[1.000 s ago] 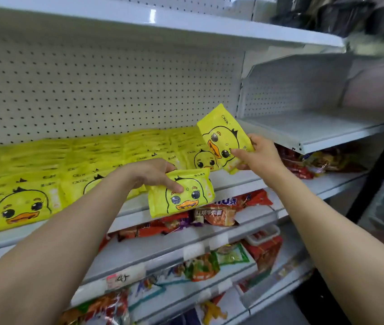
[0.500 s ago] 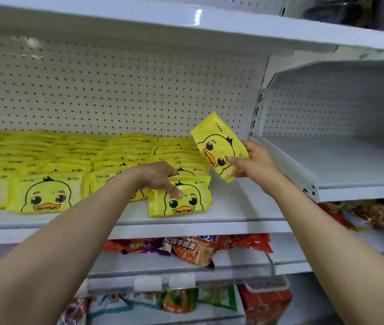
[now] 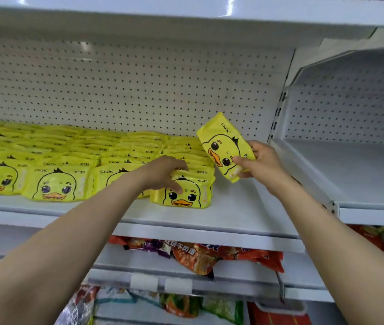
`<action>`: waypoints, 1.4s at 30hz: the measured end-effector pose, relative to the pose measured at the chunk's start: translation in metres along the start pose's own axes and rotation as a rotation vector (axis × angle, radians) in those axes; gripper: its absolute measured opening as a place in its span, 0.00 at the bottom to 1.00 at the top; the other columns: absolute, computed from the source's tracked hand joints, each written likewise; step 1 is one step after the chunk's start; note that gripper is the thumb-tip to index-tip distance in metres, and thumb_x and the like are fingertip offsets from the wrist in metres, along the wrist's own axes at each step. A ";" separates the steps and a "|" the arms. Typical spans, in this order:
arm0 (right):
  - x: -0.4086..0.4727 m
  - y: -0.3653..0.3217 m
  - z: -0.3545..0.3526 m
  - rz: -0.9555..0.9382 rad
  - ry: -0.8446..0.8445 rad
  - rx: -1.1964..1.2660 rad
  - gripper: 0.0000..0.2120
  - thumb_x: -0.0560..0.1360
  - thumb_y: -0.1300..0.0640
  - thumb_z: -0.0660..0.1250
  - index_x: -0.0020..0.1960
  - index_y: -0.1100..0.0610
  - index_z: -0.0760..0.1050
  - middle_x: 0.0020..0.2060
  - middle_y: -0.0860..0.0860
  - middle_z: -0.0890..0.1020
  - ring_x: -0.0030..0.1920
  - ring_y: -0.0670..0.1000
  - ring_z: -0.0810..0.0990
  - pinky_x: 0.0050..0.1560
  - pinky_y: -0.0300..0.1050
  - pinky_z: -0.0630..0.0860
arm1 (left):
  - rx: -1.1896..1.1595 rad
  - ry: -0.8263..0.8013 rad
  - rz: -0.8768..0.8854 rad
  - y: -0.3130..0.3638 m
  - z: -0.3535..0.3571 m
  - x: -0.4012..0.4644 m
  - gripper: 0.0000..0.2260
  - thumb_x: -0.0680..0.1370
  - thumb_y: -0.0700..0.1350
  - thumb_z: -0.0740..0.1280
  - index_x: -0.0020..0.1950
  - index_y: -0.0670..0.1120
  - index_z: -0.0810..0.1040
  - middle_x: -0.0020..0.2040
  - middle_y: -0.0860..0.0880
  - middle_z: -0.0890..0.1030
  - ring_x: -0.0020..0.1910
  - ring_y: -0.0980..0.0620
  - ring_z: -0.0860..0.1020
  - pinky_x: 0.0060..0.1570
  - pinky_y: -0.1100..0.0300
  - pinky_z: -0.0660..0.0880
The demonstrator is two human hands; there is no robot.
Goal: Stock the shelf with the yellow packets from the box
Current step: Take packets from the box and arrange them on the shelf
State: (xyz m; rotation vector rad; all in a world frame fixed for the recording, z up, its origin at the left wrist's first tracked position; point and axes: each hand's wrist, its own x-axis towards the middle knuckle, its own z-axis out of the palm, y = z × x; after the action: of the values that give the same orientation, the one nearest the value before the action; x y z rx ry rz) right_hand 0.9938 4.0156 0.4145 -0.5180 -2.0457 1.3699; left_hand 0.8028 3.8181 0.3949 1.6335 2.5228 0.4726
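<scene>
Rows of yellow duck-face packets [image 3: 55,186] already lie flat across the left and middle of the white shelf [image 3: 233,214], overlapping back toward the white pegboard back panel [image 3: 139,90]; they fill the shelf up to the left hand, and bare shelf shows to the right of them; an upper white shelf [image 3: 186,12] closes the space overhead, and a neighbouring white shelf unit [image 3: 362,174] stands just beside on the right, its board set slightly higher and its own pegboard behind it; below, a lower shelf carries red and orange snack bags [image 3: 200,256], and further down are more mixed snack bags [image 3: 186,306] in green, orange and silver, with two small blank white price-tag holders [image 3: 160,283] clipped on a rail between them; the left hand [image 3: 165,174] rests on the front packet [image 3: 184,195] at the right end of the rows, fingers curled over its top edge and thumb pressed on its face, so it grasps that packet, which lies on the shelf with the duck face forward; the right hand [image 3: 259,163] grips a second packet [image 3: 223,146] by its lower right side, held in the air above the bare part of the shelf, tilted with its top leaning left; each packet is glossy yellow with a cartoon duckling face, orange beak, black tuft, the letters "CKOK" and small Chinese characters that are too small to read.
</scene>
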 end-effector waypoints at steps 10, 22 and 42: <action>0.013 0.004 0.000 -0.001 0.002 0.010 0.12 0.73 0.65 0.73 0.53 0.53 0.77 0.49 0.54 0.85 0.45 0.55 0.85 0.36 0.45 0.83 | 0.072 0.134 0.044 -0.010 0.006 0.001 0.31 0.64 0.59 0.78 0.64 0.56 0.74 0.54 0.52 0.75 0.57 0.50 0.70 0.55 0.55 0.70; 0.014 0.009 -0.028 -0.013 -0.118 -0.076 0.18 0.73 0.65 0.73 0.60 0.57 0.75 0.52 0.54 0.83 0.42 0.51 0.85 0.34 0.44 0.82 | 0.091 0.200 -0.056 0.013 -0.002 0.002 0.31 0.64 0.60 0.78 0.63 0.51 0.74 0.55 0.51 0.75 0.60 0.50 0.69 0.58 0.53 0.71; 0.119 0.028 -0.077 0.031 -0.265 -0.625 0.13 0.70 0.59 0.77 0.50 0.50 0.77 0.49 0.54 0.83 0.43 0.56 0.86 0.46 0.55 0.84 | 0.113 0.161 0.104 0.096 -0.015 0.181 0.17 0.67 0.55 0.76 0.52 0.52 0.77 0.46 0.55 0.73 0.53 0.49 0.74 0.48 0.57 0.65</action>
State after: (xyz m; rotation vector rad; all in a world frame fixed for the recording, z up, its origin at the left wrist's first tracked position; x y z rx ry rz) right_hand 0.9583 4.1530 0.4428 -0.6524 -2.7009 0.8221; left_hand 0.8070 4.0146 0.4542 1.8444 2.6319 0.4989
